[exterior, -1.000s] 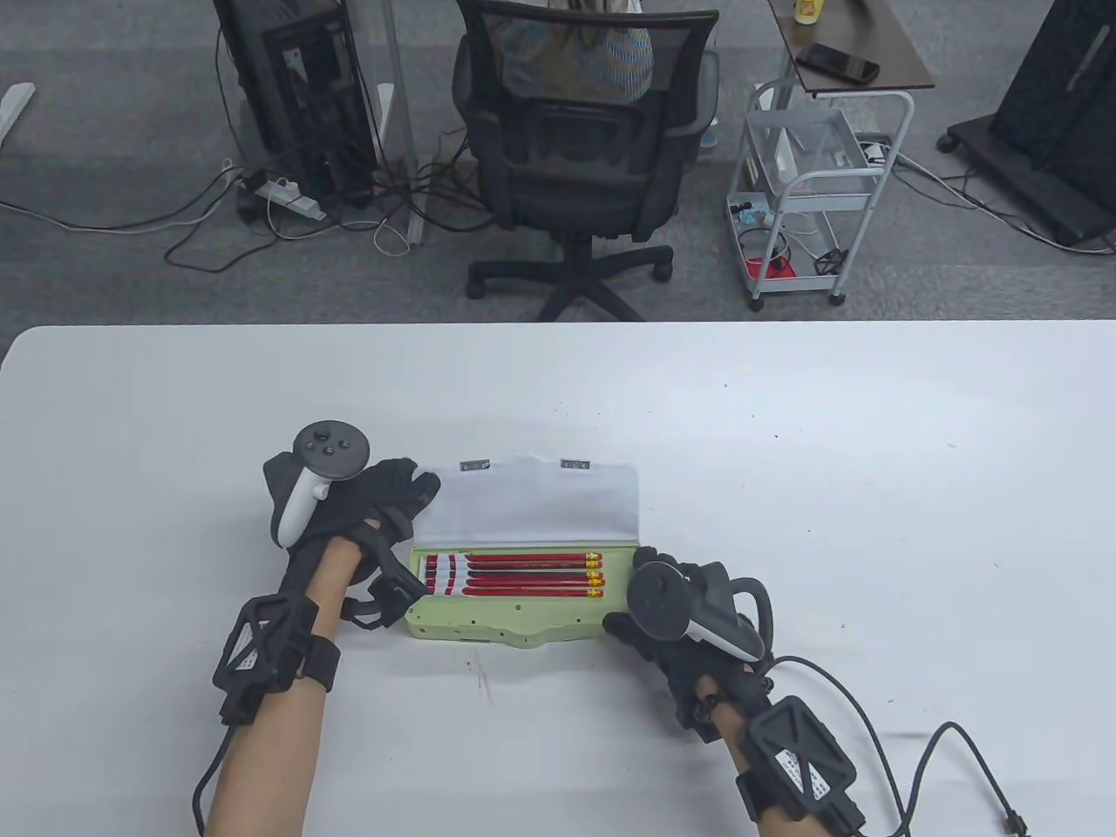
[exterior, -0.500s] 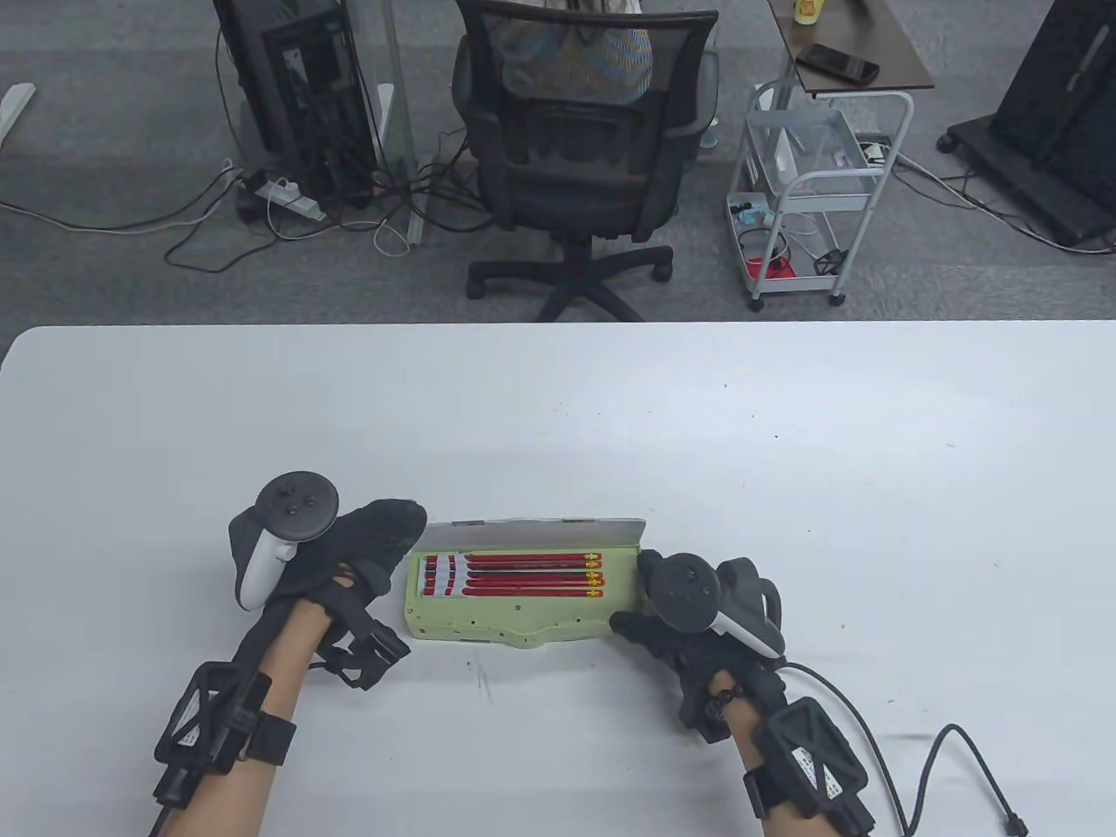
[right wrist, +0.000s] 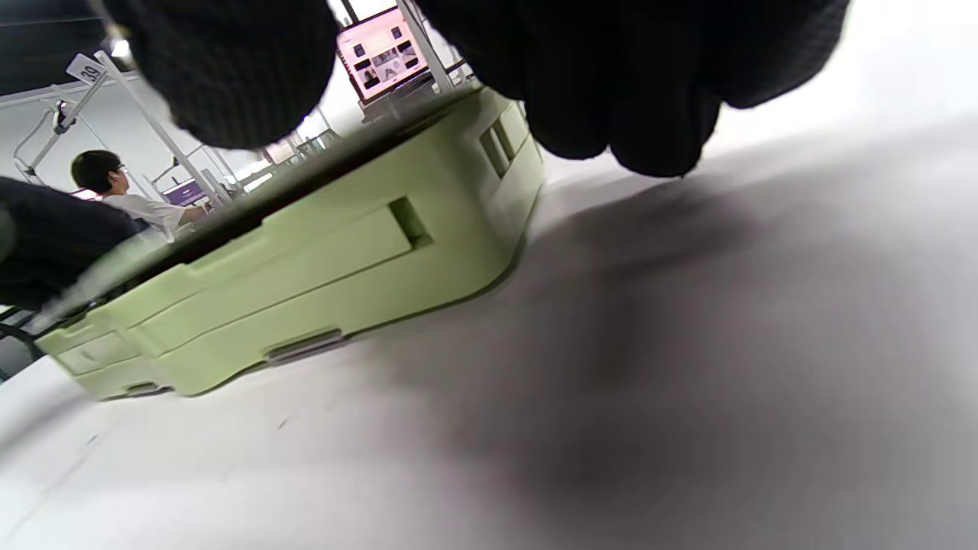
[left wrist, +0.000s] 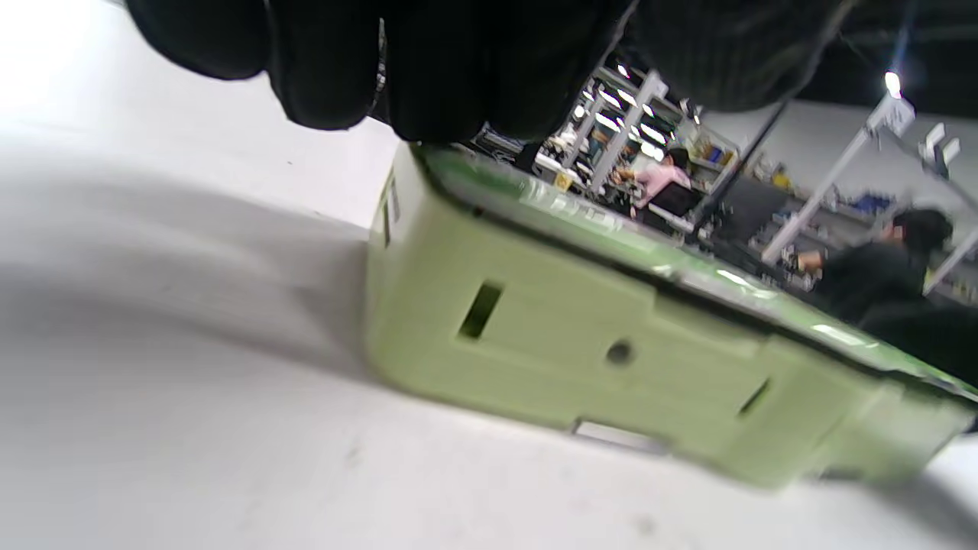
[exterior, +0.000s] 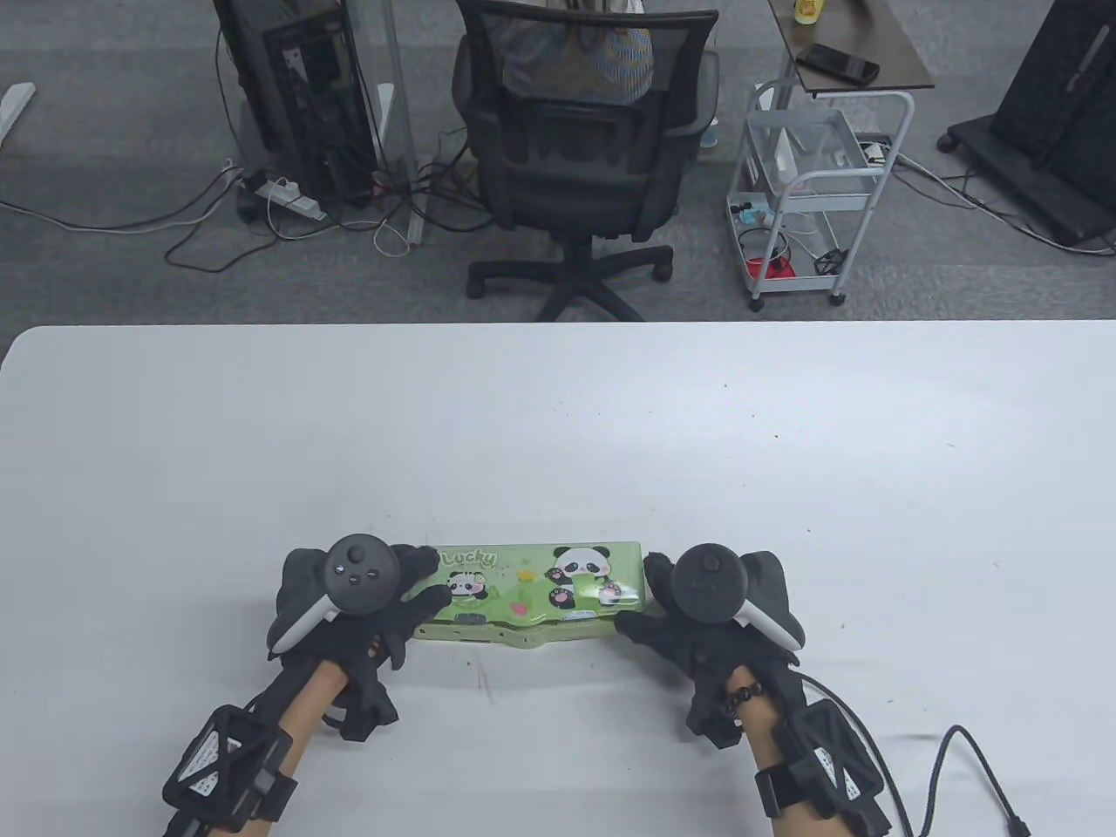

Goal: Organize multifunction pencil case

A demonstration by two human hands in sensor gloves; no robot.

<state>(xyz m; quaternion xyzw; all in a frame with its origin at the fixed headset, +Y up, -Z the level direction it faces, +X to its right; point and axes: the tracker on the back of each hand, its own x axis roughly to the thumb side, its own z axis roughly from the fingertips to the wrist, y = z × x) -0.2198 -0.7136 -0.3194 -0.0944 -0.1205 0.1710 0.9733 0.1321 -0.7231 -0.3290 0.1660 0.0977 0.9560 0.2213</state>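
Note:
The green pencil case (exterior: 532, 597) lies closed on the white table (exterior: 558, 418), its panda-printed lid facing up. My left hand (exterior: 397, 602) rests its fingers on the lid's left end. My right hand (exterior: 654, 602) holds the case's right end, fingers at the far corner and thumb at the front. The left wrist view shows the case's light green side (left wrist: 596, 351) with my fingers (left wrist: 428, 69) on top of its end. The right wrist view shows the case's other end (right wrist: 321, 260) under my fingers (right wrist: 626, 84). The pencils inside are hidden by the lid.
A black office chair (exterior: 571, 148) and a white wire cart (exterior: 806, 187) stand on the floor beyond the table's far edge. A black cable (exterior: 950, 767) trails from my right wrist across the table at the lower right.
The lid went from standing open to shut flat over the red pencils. My left hand moved right and forward onto the lid's left end. My right hand stayed at the right end.

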